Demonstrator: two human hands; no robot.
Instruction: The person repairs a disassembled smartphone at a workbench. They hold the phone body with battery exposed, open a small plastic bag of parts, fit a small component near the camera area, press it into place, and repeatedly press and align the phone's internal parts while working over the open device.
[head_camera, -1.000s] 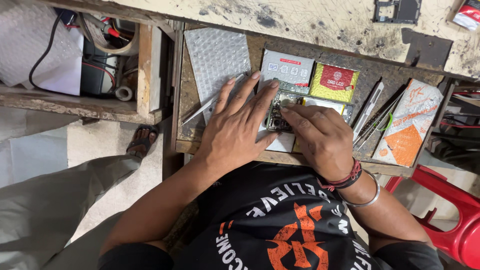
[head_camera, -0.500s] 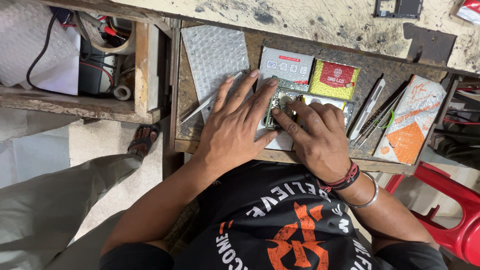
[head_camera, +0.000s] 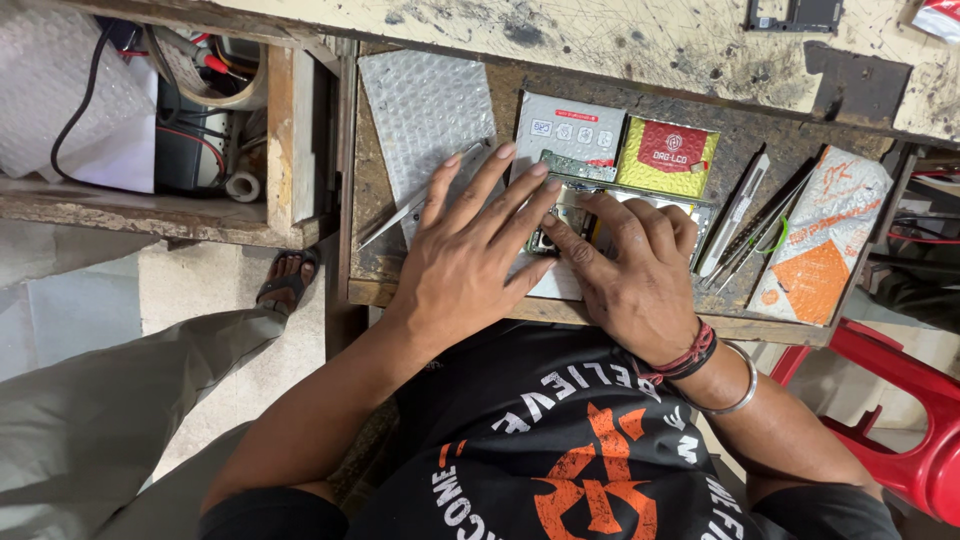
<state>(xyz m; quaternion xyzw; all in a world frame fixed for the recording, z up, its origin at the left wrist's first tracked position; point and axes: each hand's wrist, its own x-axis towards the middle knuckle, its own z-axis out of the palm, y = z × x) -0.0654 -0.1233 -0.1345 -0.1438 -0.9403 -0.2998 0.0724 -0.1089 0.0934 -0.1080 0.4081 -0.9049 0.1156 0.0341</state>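
Head view: two bare hands pressed on an opened phone in a wooden drawer.

The left hand (head_camera: 470, 262) lay flat with fingers spread wide, its fingertips on the phone (head_camera: 563, 222) at frame centre. The right hand (head_camera: 632, 278) was half curled, fingertips pressing the same device, gripping nothing. Both forearms came up from the bottom of the frame, wrists nearly straight. A bubble-wrap sheet (head_camera: 425, 115) lay upper left, tweezers (head_camera: 745, 225) just right; the drawer's front edge (head_camera: 770, 328) ran close under the palms, leaving little open room.
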